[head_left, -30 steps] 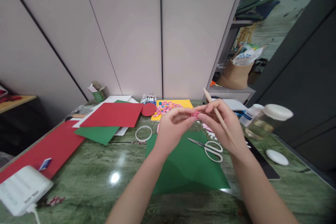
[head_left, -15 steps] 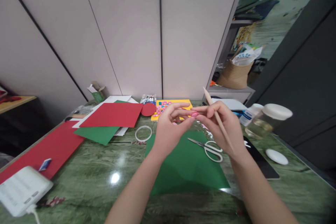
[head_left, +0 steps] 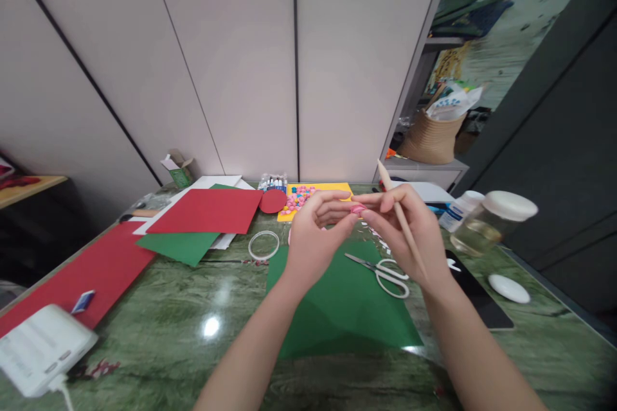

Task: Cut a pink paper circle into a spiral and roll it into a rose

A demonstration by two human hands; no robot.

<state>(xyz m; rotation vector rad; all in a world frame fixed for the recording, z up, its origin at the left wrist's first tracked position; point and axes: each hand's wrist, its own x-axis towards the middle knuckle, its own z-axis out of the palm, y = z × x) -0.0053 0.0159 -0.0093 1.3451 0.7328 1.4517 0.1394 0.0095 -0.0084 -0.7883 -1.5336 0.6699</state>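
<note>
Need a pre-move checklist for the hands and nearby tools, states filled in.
1. Pink piece held by both left hand and right hand: ok.
2. Pink piece's shape: cannot tell; small and partly covered.
3. Stick in right hand, pointed end up: ok.
4. Scissors set down, clear of both hands: ok.
5. Near green sheet bare: not ok, scissors lie on it.
6. Lid on jar: ok.
</note>
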